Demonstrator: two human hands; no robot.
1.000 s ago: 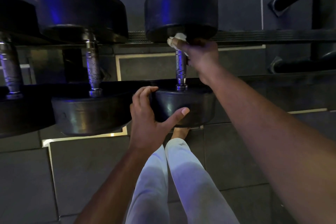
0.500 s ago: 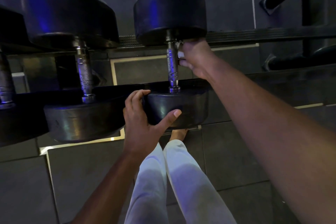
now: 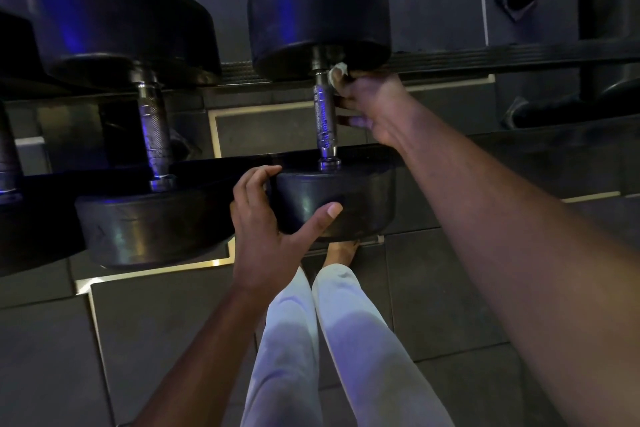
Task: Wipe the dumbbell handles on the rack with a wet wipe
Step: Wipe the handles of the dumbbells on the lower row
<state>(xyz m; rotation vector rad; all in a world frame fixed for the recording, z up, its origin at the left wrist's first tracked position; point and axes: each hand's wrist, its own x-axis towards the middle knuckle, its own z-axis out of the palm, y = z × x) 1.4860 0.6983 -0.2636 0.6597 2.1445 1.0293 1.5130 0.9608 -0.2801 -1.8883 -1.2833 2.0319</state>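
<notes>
A black dumbbell lies across the rack with its knurled metal handle [image 3: 325, 121] running away from me. My right hand [image 3: 372, 107] grips a white wet wipe [image 3: 336, 74] against the right side of that handle, near the far weight head [image 3: 318, 10]. The wipe shows only as a small bunch above my fingers. My left hand [image 3: 266, 232] grips the near weight head [image 3: 346, 204] from the left, thumb across its face and fingers curled over its top edge.
A larger dumbbell [image 3: 152, 135] lies on the rack just left, and part of a third handle [image 3: 8, 163] shows at the far left edge. Black rack rails [image 3: 519, 57] run right. Dark floor tiles and my white-trousered legs [image 3: 311, 340] lie below.
My right hand with the wipe slid from over the top of the handle to its right side, staying near the far head. The left hand kept its hold on the near head.
</notes>
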